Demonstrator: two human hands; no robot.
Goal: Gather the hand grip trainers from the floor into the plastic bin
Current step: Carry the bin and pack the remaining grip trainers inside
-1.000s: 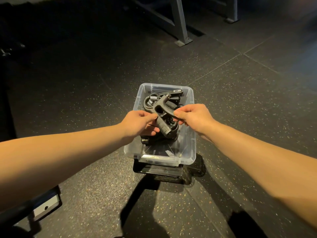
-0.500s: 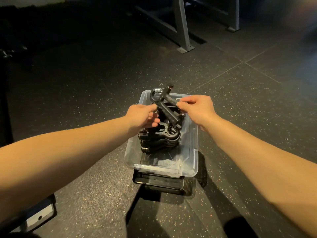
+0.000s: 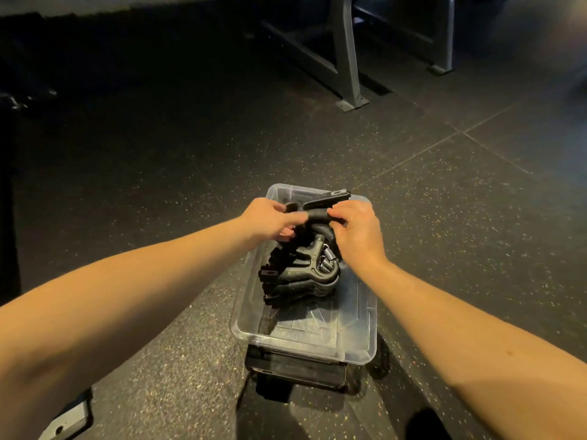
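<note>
Change: since the frame half a second back, both hands have drawn closer together and shifted toward the far end of the bin. The trainer they carry, which stood raised with its spring uppermost, now lies lower and nearly level between them.
Left hand [image 3: 270,219]: reaches in from the lower left on a bare forearm, fingers curled round the left end of the held trainer [image 3: 317,211].
Right hand [image 3: 357,231]: comes in from the lower right, thumb and fingers pinching the right part of the same trainer.
Held trainer: black, with its handles running roughly left to right. It sits over the far half of the plastic bin [image 3: 246,315], just above the pile inside. Whether it touches that pile cannot be told.
Stacked trainers [image 3: 298,276]: several black hand grip trainers nested together in the middle of the bin, with a metal coil spring showing on the top one, close under the right hand.
Plastic bin: clear, rectangular and open-topped. Its near end holds no trainers, and the bottom shows through.
Under the bin: a dark block [image 3: 298,374] on which the bin rests.
Floor [image 3: 158,173]: dark speckled rubber tiles with visible seams.
Background: grey metal frame legs [image 3: 344,58] stand on the floor, well apart from the bin.
Lower left corner: a pale flat object [image 3: 68,420], partly cut off by the picture edge.
</note>
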